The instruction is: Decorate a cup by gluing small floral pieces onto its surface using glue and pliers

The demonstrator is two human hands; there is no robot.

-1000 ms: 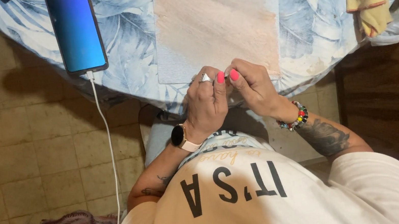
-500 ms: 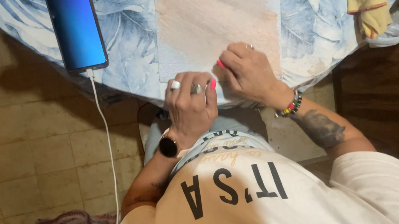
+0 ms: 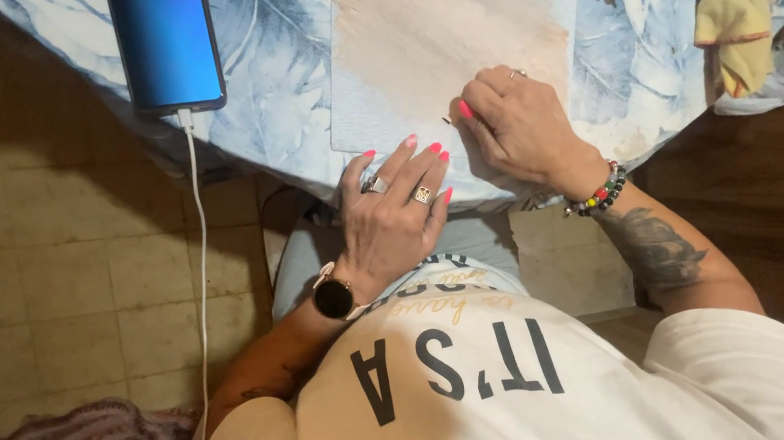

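While the left hand (image 3: 396, 211) rests spread flat at the table edge, the right hand (image 3: 521, 127) pinches a tiny dark object (image 3: 449, 121), too small to identify, on a pale rectangular board (image 3: 418, 35). Nearby on the blue leaf-print tablecloth (image 3: 278, 84) lies a glossy blue phone (image 3: 165, 40), its white cable (image 3: 201, 265) hanging down.

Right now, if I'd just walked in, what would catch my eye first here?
Probably the two hands with bright pink nails at the table's near edge: the left hand spread flat, the right hand curled on a pale board, pinching something too small to tell. Next, the glowing blue phone at upper left, its white cable hanging down toward the tiled floor.
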